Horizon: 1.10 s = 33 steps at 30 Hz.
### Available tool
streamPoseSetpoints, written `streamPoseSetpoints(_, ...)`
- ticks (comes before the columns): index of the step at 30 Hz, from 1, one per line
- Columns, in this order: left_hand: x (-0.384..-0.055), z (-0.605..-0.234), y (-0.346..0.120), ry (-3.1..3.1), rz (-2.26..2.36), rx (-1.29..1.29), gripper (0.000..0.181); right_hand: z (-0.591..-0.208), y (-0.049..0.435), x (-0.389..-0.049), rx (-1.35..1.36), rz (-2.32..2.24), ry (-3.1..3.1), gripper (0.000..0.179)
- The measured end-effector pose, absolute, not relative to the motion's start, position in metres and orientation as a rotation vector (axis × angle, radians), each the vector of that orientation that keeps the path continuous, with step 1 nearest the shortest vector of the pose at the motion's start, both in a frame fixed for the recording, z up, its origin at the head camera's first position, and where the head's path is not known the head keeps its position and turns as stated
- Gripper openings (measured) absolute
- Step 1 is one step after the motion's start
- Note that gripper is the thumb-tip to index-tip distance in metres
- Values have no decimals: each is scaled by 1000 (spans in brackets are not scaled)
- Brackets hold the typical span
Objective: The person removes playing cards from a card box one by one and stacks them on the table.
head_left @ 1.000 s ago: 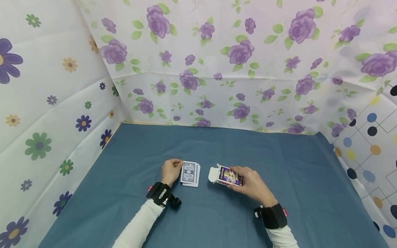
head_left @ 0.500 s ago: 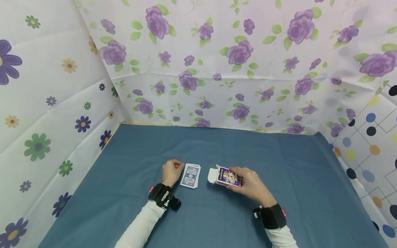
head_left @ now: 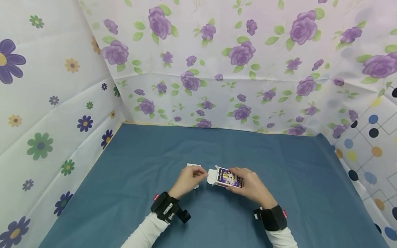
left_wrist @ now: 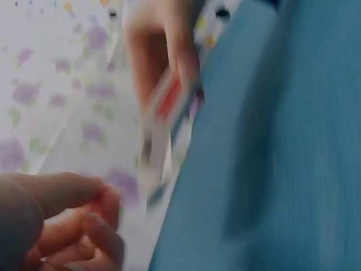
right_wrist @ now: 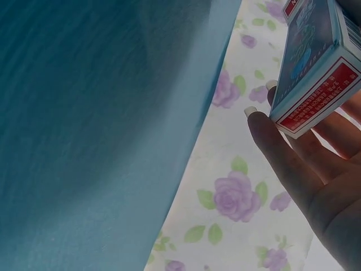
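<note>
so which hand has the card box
The right hand: it grips the purple card box along one end. The left hand has no box; in the head view it covers most of the cards.

The purple-faced card box [head_left: 228, 177], gripped in the right hand [head_left: 252, 182], points its open white flap [head_left: 212, 176] toward nine o'clock. White-edged cards [head_left: 193, 165] lie at its nine o'clock, mostly hidden behind the left hand [head_left: 187, 179].

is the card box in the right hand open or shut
Open: the card box has its white flap sticking out at the end toward the left hand.
</note>
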<state>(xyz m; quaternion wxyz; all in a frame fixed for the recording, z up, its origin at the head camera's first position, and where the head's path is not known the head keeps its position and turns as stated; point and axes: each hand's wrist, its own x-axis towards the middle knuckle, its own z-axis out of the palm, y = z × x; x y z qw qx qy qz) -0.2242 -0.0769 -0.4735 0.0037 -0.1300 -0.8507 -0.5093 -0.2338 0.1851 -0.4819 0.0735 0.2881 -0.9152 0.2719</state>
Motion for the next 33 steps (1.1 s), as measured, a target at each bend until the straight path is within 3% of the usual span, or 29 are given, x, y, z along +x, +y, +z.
streamPoseSetpoints(8,-217,-482,-55,-2766,-1660,-406,13,-480,178,-227,915,835,-2755,62)
streamPoseSetpoints(15,-216,-481,-62,-2828,-1880,-383,8,-480,175,-223,936,835,-2768,62)
streamPoseSetpoints(28,-221,-474,-70,-2898,-1911,-518,20,-480,173,-223,901,785,-2778,64)
streamPoseSetpoints(33,-219,-475,-70,-2828,-1987,-409,17,-480,174,-225,908,781,-2770,64)
